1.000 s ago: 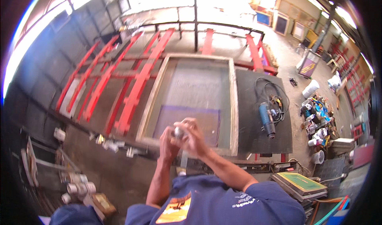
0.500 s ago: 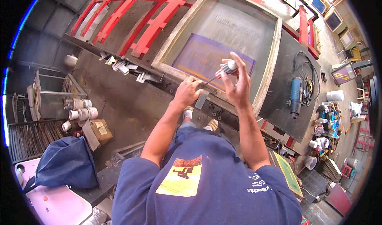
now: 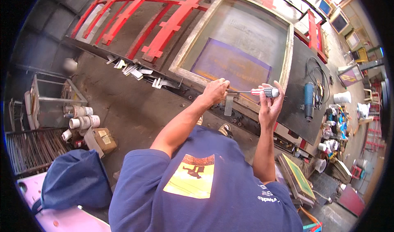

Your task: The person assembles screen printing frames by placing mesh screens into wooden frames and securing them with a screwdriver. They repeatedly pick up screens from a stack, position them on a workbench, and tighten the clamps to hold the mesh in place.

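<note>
The right hand (image 3: 269,106) grasps a screwdriver (image 3: 256,91) by its red, white and dark handle near the wooden-framed screen (image 3: 200,27); the left hand's (image 3: 215,92) grip at the tip is unclear. A white bucket (image 3: 342,98) stands rightward.

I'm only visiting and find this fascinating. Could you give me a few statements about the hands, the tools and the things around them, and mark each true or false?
1. The right hand holds a screwdriver by its handle. True.
2. The left hand grips that handle too. False: the left hand is at the screwdriver's other end.
3. A blue power tool lies on a black board, to the person's right of the wooden frame. True.
4. Purple fills the whole frame. False: the purple area covers only the part nearer the person.
5. A dark blue bag rests on a pink surface. True.
</note>
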Demonstrator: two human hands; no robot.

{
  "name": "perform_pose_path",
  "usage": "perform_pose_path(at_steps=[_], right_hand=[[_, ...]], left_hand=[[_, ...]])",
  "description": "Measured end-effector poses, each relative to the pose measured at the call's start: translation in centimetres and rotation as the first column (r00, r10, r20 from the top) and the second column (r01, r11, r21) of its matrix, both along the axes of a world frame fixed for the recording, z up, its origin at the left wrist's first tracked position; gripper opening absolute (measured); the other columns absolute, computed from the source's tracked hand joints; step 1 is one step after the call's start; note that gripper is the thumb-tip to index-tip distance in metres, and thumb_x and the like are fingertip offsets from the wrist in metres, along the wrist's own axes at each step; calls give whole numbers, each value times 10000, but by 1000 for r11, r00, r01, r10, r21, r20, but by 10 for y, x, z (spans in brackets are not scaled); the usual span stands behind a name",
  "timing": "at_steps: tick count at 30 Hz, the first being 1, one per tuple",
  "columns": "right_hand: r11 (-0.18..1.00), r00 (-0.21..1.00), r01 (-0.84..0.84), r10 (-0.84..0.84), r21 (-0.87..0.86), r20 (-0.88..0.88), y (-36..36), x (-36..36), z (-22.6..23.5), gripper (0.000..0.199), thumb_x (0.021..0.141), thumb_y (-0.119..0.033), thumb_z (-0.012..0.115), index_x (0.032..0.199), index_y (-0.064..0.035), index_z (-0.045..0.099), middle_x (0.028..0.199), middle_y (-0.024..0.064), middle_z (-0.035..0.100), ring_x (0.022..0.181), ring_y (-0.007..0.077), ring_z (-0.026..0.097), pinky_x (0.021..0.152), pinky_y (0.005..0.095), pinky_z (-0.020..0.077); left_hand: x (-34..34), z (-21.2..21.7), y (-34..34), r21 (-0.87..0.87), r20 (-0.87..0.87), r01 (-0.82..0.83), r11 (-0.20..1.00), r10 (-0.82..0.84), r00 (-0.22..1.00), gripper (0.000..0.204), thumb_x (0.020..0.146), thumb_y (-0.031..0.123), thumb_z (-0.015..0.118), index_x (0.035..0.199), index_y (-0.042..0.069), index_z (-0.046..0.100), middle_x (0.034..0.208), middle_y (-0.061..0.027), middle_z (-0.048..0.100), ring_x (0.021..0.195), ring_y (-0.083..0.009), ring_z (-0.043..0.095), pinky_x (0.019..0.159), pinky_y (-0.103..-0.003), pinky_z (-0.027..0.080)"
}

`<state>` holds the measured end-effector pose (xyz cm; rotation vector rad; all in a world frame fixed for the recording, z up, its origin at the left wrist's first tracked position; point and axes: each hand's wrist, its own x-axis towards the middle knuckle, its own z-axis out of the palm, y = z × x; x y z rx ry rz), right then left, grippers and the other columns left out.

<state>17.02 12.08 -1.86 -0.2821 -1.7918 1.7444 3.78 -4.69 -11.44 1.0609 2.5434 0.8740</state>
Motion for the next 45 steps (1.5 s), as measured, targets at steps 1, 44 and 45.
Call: perform_pose_path(at_steps=[1,44,45], right_hand=[[999,999,41,-41,-11,4,-1,-1,-1,499,937,-72,655,1379,-33,426,1185,134,591,1027,188,631,909,321,537],[824,566,-564,341,51,751,-72,23,-48,452,776,-233,779,1182,-64,674,954,126,733,832,222,702,790,342,545],[723,538,-676,353,142,766,-77,21,-47,488,810,-277,766,1246,-90,652,994,136,732,820,234,706,767,344,547]], left_hand=[[0,-1,-1,7,-33,45,999,-45,998,165,823,159,691,930,41,648,989,-138,632,956,-355,634,832,-460,512],[-20,-35,-146,-108,-51,161,981,-167,985,65,803,31,599,856,-3,585,914,-179,594,912,-385,625,798,-464,518],[-20,-29,-143,-107,-70,203,973,-211,975,56,807,24,588,857,-1,587,915,-177,596,914,-373,631,803,-454,526]])
